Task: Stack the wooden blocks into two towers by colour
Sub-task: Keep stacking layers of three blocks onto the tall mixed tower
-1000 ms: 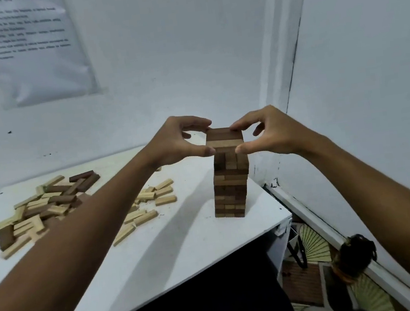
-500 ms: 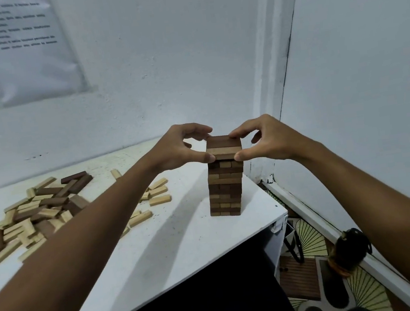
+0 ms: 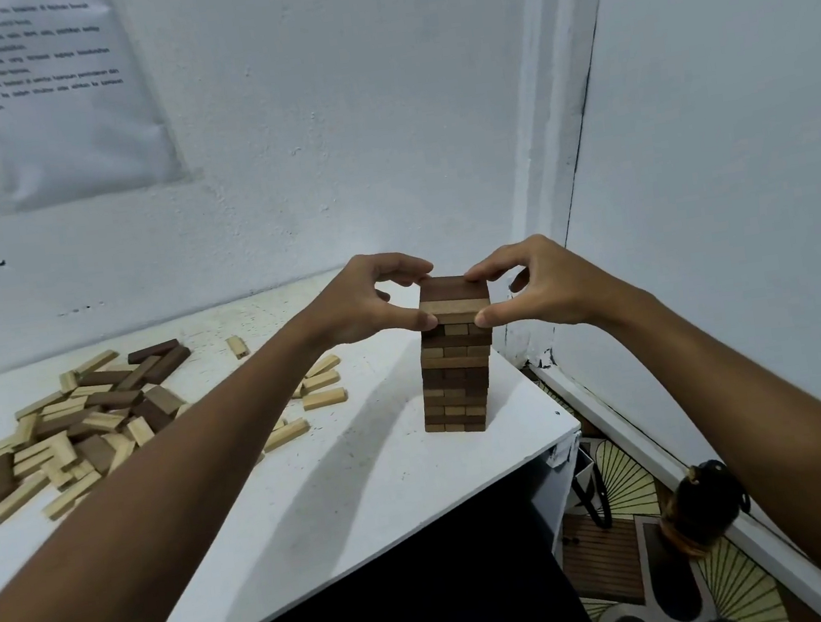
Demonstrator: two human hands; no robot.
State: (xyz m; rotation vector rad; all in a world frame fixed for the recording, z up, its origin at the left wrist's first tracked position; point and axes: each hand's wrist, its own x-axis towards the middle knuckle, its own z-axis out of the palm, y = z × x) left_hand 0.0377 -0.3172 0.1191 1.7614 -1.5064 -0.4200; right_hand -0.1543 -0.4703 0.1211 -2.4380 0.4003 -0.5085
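Observation:
A tower of wooden blocks (image 3: pixel 455 372), mostly dark brown with some lighter layers, stands near the right corner of the white table (image 3: pixel 318 503). My left hand (image 3: pixel 371 305) pinches the left side of the tower's top layer between thumb and fingertips. My right hand (image 3: pixel 524 286) pinches the right side of that same layer in the same way. A loose pile of light and dark blocks (image 3: pixel 76 424) lies at the table's left. Several light blocks (image 3: pixel 322 388) lie scattered nearer the tower, partly hidden by my left forearm.
White walls meet in a corner just behind the tower, with a printed sheet (image 3: pixel 46 97) taped at upper left. The table's right edge drops to a patterned floor (image 3: pixel 630 516), where a dark round object (image 3: pixel 701 507) sits by the baseboard.
The top layer held above the tower a second ago now sits down on it, still held by both hands. The camera has shifted slightly.

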